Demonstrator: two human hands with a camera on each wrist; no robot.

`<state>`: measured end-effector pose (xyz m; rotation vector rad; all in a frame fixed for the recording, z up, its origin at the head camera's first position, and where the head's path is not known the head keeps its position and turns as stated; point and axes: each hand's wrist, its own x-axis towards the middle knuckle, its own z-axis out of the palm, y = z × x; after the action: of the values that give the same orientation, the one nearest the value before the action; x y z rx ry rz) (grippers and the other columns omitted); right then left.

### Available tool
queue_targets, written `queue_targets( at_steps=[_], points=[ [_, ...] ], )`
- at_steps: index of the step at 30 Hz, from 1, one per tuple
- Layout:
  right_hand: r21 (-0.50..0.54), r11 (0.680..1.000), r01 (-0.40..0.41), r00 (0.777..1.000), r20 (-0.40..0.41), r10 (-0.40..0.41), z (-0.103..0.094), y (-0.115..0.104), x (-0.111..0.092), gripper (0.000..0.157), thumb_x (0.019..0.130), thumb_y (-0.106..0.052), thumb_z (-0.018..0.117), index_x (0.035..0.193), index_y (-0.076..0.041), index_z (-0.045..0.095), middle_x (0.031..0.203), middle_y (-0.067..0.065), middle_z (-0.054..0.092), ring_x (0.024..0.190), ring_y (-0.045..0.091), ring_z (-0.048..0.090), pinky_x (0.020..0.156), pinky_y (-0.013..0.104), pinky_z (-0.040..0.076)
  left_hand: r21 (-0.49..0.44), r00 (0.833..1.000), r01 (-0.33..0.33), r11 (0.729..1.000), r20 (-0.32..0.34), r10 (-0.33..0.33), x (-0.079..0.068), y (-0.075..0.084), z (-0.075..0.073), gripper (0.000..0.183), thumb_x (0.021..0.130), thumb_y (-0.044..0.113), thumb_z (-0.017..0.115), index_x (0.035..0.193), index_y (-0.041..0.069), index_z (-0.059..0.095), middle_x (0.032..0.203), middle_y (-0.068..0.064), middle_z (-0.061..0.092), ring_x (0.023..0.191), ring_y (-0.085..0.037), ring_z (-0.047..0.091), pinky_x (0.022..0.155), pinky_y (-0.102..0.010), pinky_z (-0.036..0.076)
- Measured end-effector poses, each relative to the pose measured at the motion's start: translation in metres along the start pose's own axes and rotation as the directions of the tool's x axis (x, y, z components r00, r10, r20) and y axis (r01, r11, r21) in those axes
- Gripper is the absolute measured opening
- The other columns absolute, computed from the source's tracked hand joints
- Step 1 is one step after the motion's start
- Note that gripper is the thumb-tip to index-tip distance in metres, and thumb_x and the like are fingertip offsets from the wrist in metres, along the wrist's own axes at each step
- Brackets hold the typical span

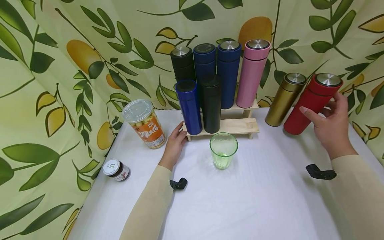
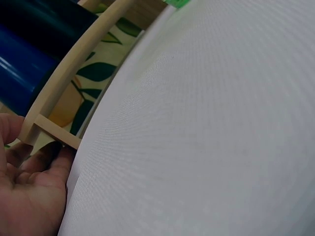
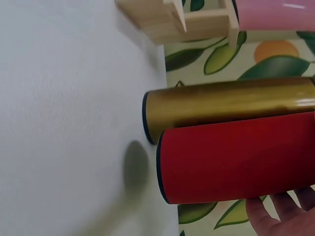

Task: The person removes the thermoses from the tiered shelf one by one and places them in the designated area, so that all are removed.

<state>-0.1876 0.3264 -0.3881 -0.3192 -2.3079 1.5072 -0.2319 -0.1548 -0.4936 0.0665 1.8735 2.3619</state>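
Fingers of the right hand (image 1: 333, 130): curled round the red flask (image 1: 307, 108), gripping it.
Fingers of the left hand (image 1: 174, 146): bent about the left end of the wooden rack (image 1: 240, 126).
Red flask: right of the rack, just beside the gold flask (image 1: 280, 105).
Lower step: a blue flask (image 1: 192, 111) and a black flask (image 1: 211, 111).
Green glass (image 1: 223, 151): on the white table (image 1: 255, 203), in front of the rack.
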Motion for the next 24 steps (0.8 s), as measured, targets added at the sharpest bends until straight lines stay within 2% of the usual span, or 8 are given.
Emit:
queue_targets(
  at_steps=[10,17,24],
  points=[
    [-0.001,0.999,-0.043,0.999,-0.020,0.043,-0.003,0.012,0.018,0.086,0.106,-0.027,0.074,0.170,-0.042,0.017,0.165,-0.007,0.037,0.139,0.012,0.044,0.120,0.032,0.040,0.013,1.000,0.008,1.000,-0.016,-0.007,0.001,-0.001,0.000,0.059,0.116,0.013,0.051,0.172,0.012,0.034,0.162,-0.018,0.049,0.145,-0.029,0.051,0.119,-0.038,0.044],
    [0.031,0.997,-0.077,0.997,-0.013,0.078,-0.003,0.015,0.028,0.087,0.106,-0.027,0.073,0.169,-0.044,0.016,0.167,-0.007,0.035,0.151,0.017,0.036,0.125,0.036,0.034,0.027,1.000,0.008,1.000,-0.023,-0.007,0.002,-0.003,-0.002,0.059,0.115,0.013,0.052,0.172,0.012,0.035,0.160,-0.020,0.051,0.143,-0.030,0.053,0.118,-0.039,0.045],
    [0.023,0.994,-0.104,0.994,-0.012,0.105,0.000,0.016,0.033,0.087,0.105,-0.030,0.074,0.169,-0.045,0.017,0.158,-0.011,0.038,0.141,0.011,0.041,0.122,0.034,0.036,0.008,1.000,-0.005,1.000,-0.010,0.005,0.001,-0.002,-0.002,0.060,0.115,0.011,0.051,0.172,0.009,0.033,0.159,-0.022,0.051,0.143,-0.032,0.052,0.119,-0.039,0.044]
  ],
)
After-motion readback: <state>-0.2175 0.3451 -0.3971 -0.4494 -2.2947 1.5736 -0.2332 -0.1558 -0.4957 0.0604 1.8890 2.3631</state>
